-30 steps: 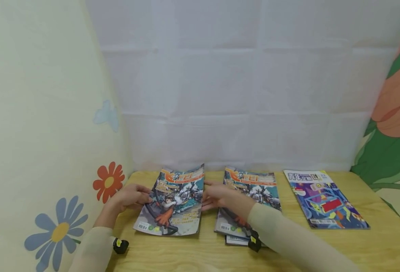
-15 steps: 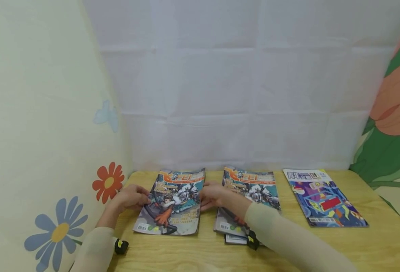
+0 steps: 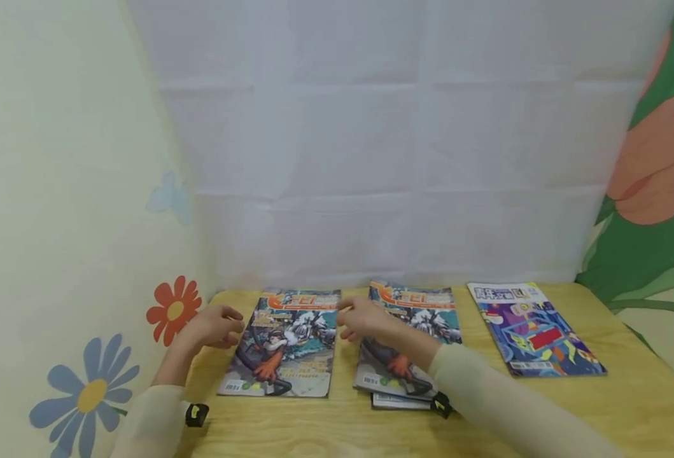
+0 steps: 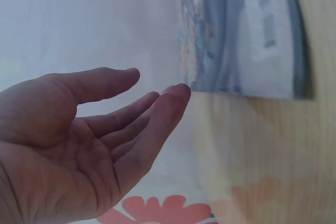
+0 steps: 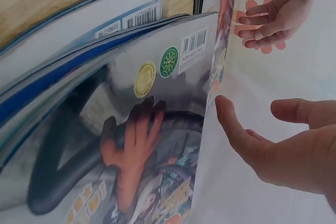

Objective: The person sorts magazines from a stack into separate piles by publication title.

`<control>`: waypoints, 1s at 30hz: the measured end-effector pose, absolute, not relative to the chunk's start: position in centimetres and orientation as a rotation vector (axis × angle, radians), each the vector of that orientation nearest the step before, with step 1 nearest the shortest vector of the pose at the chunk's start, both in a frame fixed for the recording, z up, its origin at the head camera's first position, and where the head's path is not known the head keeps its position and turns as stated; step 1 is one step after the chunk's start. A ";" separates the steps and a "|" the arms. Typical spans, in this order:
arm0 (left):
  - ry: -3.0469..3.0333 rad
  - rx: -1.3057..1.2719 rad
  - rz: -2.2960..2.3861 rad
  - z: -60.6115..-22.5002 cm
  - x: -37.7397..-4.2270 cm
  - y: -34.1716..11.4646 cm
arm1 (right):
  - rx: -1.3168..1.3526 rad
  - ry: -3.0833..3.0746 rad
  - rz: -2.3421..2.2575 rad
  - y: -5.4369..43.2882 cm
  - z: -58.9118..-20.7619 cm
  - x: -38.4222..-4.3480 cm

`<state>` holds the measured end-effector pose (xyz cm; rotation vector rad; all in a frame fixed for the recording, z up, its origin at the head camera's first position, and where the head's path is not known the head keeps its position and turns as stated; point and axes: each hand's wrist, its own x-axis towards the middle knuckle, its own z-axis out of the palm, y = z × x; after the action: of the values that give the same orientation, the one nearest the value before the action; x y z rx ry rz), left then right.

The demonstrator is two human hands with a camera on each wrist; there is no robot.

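A comic magazine (image 3: 291, 350) with an orange title lies flat at the left of the table. Beside its left edge is my left hand (image 3: 213, 326), fingers loosely bent; the left wrist view shows nothing in its palm. My right hand (image 3: 368, 320) hovers between this magazine and a stack topped by a matching magazine (image 3: 436, 321), its forearm crossing over that stack. In the right wrist view, thumb and fingers (image 5: 236, 132) are apart with nothing between them. Under the stack's top cover, another magazine (image 3: 396, 402) pokes out at the front.
A purple magazine (image 3: 534, 334) lies alone on the right of the wooden table (image 3: 291, 429). A white cloth (image 3: 325, 140) hangs behind the table, and a flower-painted wall (image 3: 73, 222) stands close on the left.
Both hands have let go of the left magazine and moved slightly away from its sides. The magazine, earlier a little raised and curved, now lies flat. The view has shifted slightly.
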<state>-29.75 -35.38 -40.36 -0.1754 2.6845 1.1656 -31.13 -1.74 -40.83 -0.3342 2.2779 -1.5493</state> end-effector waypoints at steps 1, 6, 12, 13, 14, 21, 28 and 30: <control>2.682 -0.166 1.187 -40.2 -29.7 -35.3 | -0.349 2.271 -1.562 -1.5 -40.7 -31.1; 2.710 -0.061 1.246 -39.4 -29.2 -34.0 | -0.429 2.297 -1.595 -0.1 -40.4 -30.7; 2.738 0.104 1.270 -39.0 -28.6 -31.4 | -0.485 2.456 -1.565 2.3 -40.4 -29.6; 2.738 0.130 1.272 -38.9 -28.5 -30.8 | -0.486 2.479 -1.569 2.7 -40.3 -29.4; 2.735 0.156 1.285 -38.8 -28.4 -30.3 | -0.486 2.499 -1.575 3.1 -40.3 -29.2; 2.732 0.273 1.357 -38.2 -28.0 -26.9 | -0.514 2.577 -1.666 5.5 -40.6 -28.2; 2.759 0.399 1.331 -38.3 -27.8 -24.5 | -0.543 2.701 -1.682 7.7 -41.6 -28.1; 2.749 0.435 1.336 -38.4 -27.7 -23.7 | -0.532 2.735 -1.658 8.5 -42.0 -28.0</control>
<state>-27.70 -23.68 -38.40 0.4346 2.7495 1.3356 -28.05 8.51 -41.96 -0.5322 2.7347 -1.6580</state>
